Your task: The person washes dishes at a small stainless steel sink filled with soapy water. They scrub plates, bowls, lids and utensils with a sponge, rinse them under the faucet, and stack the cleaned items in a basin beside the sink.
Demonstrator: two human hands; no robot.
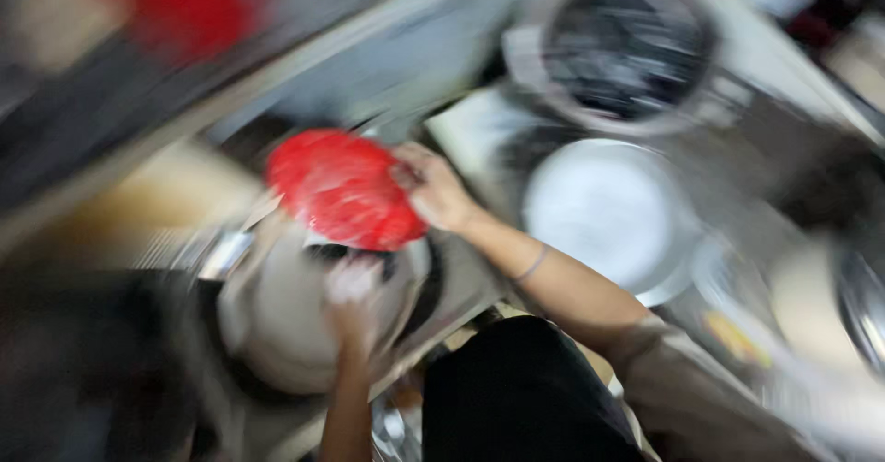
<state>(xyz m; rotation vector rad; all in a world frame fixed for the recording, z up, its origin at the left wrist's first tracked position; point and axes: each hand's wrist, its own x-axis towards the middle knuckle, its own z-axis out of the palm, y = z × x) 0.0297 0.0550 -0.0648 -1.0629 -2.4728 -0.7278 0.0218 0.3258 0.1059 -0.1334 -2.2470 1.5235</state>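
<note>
- Head view is looking down at a badly blurred scene, so fine detail of the fingers is hard to read.
- The right hand [435,188] is reaching forward with the forearm stretched across the frame, and its fingers are curling onto the right edge of a red round thing [343,188], gripping it there.
- The red round thing is sitting tilted, just above and partly overlapping a pale round vessel [277,319]; whether it is a lid, a plate or a cloth cannot be told.
- The left hand [352,301] is coming up from the bottom of the frame and is lying against the pale round vessel near its upper rim, just below the red thing; whether it is clenching the rim or only pressing on it cannot be told through the blur.
- A thin band [532,264] is showing on the right wrist.
- A white round plate [608,213] is lying to the right of the right forearm, apart from both hands.
- A dark round pan with a pale rim [622,47] is standing beyond the plate, farther from the person.
- A metal counter [369,47] is running slantwise behind all of these.
</note>
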